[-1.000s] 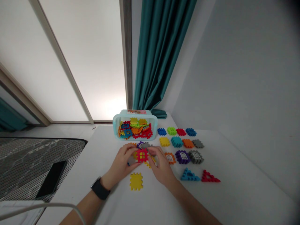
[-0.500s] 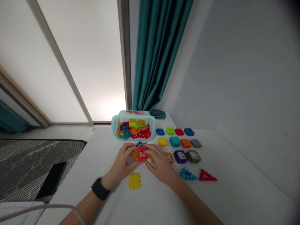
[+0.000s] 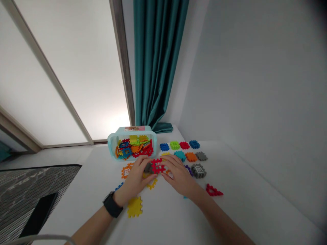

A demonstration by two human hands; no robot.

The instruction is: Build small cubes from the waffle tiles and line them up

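Note:
Between the fingers of both hands is a red toothed building tile with window openings [image 3: 158,166]. My left hand [image 3: 135,185], with a dark watch [image 3: 112,205] on its wrist, is closed on the tile's left side. The fingers and thumb of my right hand [image 3: 180,178] close on its right side. A grey toothed piece [image 3: 148,168] shows by the left fingertips; whether it joins the red tile I cannot tell. Under the hands lies a yellow toothed piece [image 3: 152,184], partly hidden. Nearer me a flat yellow tile [image 3: 135,207] rests on the white table [image 3: 163,217].
A pale blue bin [image 3: 110,149] on its side holds many coloured tiles. Right of it, toothed blocks stand in rows, among them a grey window block [image 3: 198,170] and a red triangle [image 3: 214,190]. Orange tiles [image 3: 125,172] lie left of my hands. A wall [image 3: 255,102] bounds the right.
The view has turned right. Both hands have moved right over the table with the red tile, uncovering orange tiles on the left and covering much of the purple block and blue triangle.

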